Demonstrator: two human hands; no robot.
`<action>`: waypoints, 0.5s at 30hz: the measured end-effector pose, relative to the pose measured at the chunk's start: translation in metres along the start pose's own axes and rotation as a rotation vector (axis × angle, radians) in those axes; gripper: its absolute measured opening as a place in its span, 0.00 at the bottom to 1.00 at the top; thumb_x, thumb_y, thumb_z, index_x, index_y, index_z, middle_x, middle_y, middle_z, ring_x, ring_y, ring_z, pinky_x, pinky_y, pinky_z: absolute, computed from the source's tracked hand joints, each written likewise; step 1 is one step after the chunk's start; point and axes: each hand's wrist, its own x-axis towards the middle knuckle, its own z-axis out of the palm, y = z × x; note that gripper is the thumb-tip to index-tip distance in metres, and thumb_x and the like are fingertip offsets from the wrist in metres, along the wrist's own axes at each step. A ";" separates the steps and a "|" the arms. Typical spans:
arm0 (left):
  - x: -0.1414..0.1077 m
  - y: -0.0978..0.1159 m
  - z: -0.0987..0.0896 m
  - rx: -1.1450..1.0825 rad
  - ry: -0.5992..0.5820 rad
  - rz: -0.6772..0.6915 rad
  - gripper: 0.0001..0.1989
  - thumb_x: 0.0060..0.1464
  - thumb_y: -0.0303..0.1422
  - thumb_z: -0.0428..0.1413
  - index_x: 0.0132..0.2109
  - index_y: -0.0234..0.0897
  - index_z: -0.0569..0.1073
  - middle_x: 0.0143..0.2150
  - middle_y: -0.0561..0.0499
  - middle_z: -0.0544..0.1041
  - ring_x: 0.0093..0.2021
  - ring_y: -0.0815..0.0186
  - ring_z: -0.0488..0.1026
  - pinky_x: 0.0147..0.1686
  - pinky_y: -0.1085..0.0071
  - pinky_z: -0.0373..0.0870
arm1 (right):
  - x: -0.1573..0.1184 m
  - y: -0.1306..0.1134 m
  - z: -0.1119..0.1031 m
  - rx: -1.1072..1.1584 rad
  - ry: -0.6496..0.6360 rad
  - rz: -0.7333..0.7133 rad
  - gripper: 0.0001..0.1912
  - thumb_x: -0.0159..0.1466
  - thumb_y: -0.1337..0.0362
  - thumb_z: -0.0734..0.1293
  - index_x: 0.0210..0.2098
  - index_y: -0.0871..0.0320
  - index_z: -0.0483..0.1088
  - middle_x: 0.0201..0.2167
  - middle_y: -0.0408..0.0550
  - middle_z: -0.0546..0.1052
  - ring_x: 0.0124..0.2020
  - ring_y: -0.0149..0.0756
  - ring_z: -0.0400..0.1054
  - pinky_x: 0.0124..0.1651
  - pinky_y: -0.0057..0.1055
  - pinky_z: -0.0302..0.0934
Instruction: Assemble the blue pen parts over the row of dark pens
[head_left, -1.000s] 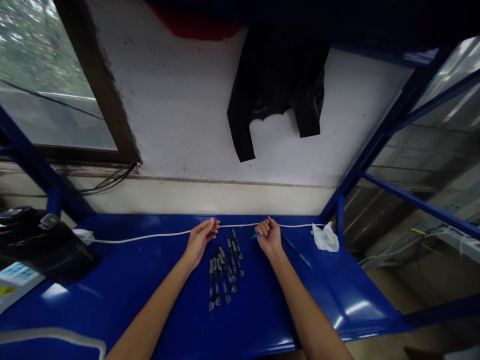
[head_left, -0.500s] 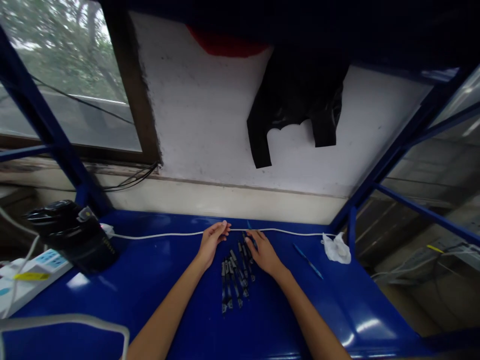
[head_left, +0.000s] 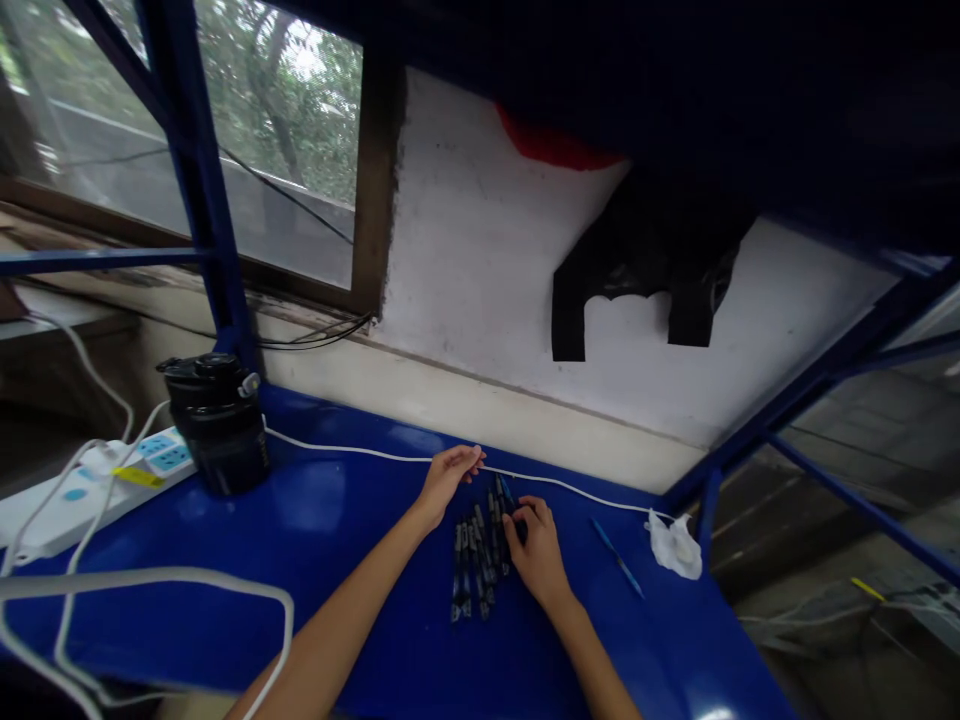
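Two hands on blue bench. Right hand [head_left: 536,552] curled, fingertips on right edge of pens [head_left: 480,550]; whether it pinches one, cannot tell. Left hand [head_left: 448,476] spread, fingertips at white cable [head_left: 360,453], far-left of pens. Blue pen [head_left: 616,556] lies right; black jar [head_left: 217,422] far left.

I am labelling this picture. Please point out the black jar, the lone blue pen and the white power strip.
black jar [head_left: 220,440], head view, on its side wall.
lone blue pen [head_left: 618,558], head view, on mid-barrel.
white power strip [head_left: 97,485], head view, on its top face.
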 end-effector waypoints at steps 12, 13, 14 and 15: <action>0.001 -0.002 -0.003 0.019 0.002 0.020 0.25 0.53 0.57 0.70 0.39 0.38 0.87 0.37 0.44 0.84 0.36 0.60 0.75 0.37 0.68 0.66 | -0.028 -0.015 -0.022 -0.057 -0.065 -0.021 0.09 0.71 0.62 0.69 0.33 0.52 0.69 0.53 0.55 0.78 0.54 0.52 0.74 0.57 0.51 0.68; 0.001 -0.002 -0.003 0.022 0.001 0.020 0.25 0.53 0.58 0.71 0.39 0.38 0.88 0.37 0.44 0.84 0.36 0.60 0.75 0.36 0.68 0.66 | -0.033 -0.017 -0.025 -0.050 -0.067 -0.015 0.09 0.71 0.63 0.69 0.33 0.52 0.69 0.53 0.55 0.79 0.54 0.52 0.74 0.57 0.51 0.68; 0.001 -0.002 -0.002 0.026 0.000 0.019 0.26 0.53 0.58 0.71 0.39 0.38 0.88 0.36 0.44 0.84 0.36 0.60 0.75 0.36 0.68 0.66 | -0.038 -0.019 -0.028 -0.041 -0.071 -0.009 0.09 0.72 0.63 0.69 0.33 0.52 0.68 0.52 0.55 0.79 0.54 0.52 0.74 0.57 0.51 0.69; 0.001 -0.002 -0.002 0.030 -0.002 0.019 0.26 0.53 0.58 0.71 0.39 0.38 0.88 0.36 0.44 0.84 0.36 0.60 0.75 0.36 0.68 0.67 | -0.043 -0.021 -0.031 -0.030 -0.077 -0.006 0.09 0.72 0.62 0.68 0.34 0.52 0.68 0.52 0.55 0.79 0.54 0.52 0.74 0.56 0.51 0.69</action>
